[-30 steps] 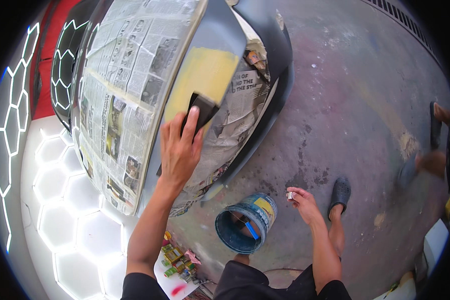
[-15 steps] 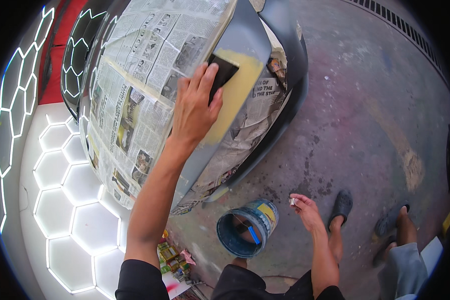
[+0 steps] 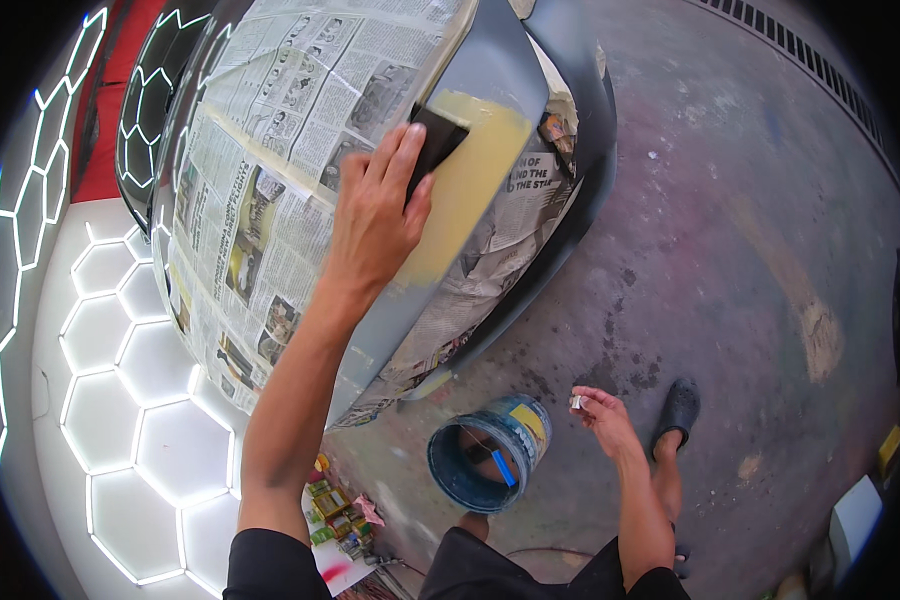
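The left hand (image 3: 375,215) presses a black sanding block (image 3: 435,140) flat against the yellow filler patch (image 3: 470,185) on a grey car panel (image 3: 510,70) masked with newspaper (image 3: 280,150). The right hand (image 3: 602,418) hangs low, pinching a small pale object (image 3: 576,402), just beside a blue bucket (image 3: 490,455) on the concrete floor (image 3: 750,230).

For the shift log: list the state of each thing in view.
Left hand: pressing black sanding block on yellow filler patch.
Grey car panel: masked with newspaper.
Blue plastic bucket: upright, open.
Right hand: pinching a small pale item.
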Tool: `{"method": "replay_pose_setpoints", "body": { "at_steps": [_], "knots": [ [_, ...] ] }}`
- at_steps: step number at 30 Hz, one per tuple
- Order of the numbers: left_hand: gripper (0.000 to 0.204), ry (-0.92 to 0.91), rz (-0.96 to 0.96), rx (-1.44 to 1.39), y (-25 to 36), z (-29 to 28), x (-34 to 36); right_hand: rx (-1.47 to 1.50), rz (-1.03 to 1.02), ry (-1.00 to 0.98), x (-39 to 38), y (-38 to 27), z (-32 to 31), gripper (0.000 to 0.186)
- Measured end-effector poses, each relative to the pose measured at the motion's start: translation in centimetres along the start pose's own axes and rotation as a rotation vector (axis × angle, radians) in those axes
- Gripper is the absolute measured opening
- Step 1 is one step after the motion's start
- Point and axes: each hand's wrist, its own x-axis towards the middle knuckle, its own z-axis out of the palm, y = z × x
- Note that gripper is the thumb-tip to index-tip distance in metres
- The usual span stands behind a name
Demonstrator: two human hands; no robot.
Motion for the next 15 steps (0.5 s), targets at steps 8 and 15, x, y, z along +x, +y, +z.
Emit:
{"method": "replay_pose_setpoints", "body": {
  "at_steps": [8, 15],
  "knots": [
    [0.057, -0.02, -0.009, -0.013, 0.0, -0.1, 2.1, 0.051, 0.021, -0.018, -0.5, 0.1, 0.6, 0.029],
    [0.056, 0.001, -0.022, 0.0, -0.9, -0.4, -3.9, 0.04, 0.019, 0.02, -0.3, -1.0, -0.8, 0.03]
  ]
}}
